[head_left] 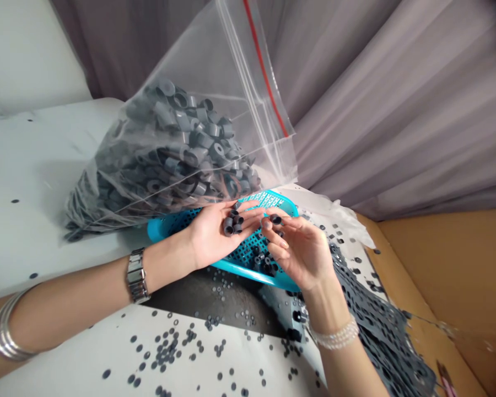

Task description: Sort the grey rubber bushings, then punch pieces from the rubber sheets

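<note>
Above a blue basket, a dark gray rubber sleeve (276,219) is pinched at the fingertips of the right hand (300,253), whose fingers curl in around it. Just beside it, the left hand (209,237) lies open and palm up, a small heap of sleeves (231,222) resting on it. The two hands nearly touch, and the pinched sleeve is close to that heap, on its right side. Below them, the basket (252,274) holds more sleeves (262,262). Behind it slumps a clear zip bag (182,143) packed with sleeves, a red strip along its seal. Loose sleeves (161,347) dot a white sheet on the table (33,154) — and to the right lies a punched rubber sheet (380,325), with cardboard (438,259) and a gray curtain (376,99) beyond.
</note>
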Demonstrator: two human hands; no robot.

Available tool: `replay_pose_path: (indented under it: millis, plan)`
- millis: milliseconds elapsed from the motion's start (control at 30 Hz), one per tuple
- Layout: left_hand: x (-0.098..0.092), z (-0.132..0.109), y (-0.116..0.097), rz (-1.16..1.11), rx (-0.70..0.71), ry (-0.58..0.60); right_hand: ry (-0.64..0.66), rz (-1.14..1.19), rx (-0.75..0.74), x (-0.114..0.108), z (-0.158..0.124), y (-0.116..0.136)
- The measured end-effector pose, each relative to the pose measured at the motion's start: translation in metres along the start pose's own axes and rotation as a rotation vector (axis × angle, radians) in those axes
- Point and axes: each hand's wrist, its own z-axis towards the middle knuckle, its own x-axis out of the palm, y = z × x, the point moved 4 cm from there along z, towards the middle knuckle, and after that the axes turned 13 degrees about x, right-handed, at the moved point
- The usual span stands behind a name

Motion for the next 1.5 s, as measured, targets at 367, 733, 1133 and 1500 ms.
replay_pose_path:
  millis: [367,733,1133,1500]
  plan:
    - [0.000,0.000,0.000,0.060,-0.051,0.028,-0.293,-0.700,-0.385,0.011,-0.005,0.002]
    - [0.003,-0.002,-0.001,0.108,-0.039,0.054,-0.507,-1.210,-0.546,0.020,-0.007,-0.006]
    - [0.000,-0.002,-0.002,0.094,-0.035,0.070,-0.481,-1.218,-0.518,0.026,-0.013,-0.006]
    - [-0.001,0.001,-0.001,-0.003,-0.017,-0.001,-0.017,-0.103,0.004,0.006,0.003,-0.010]
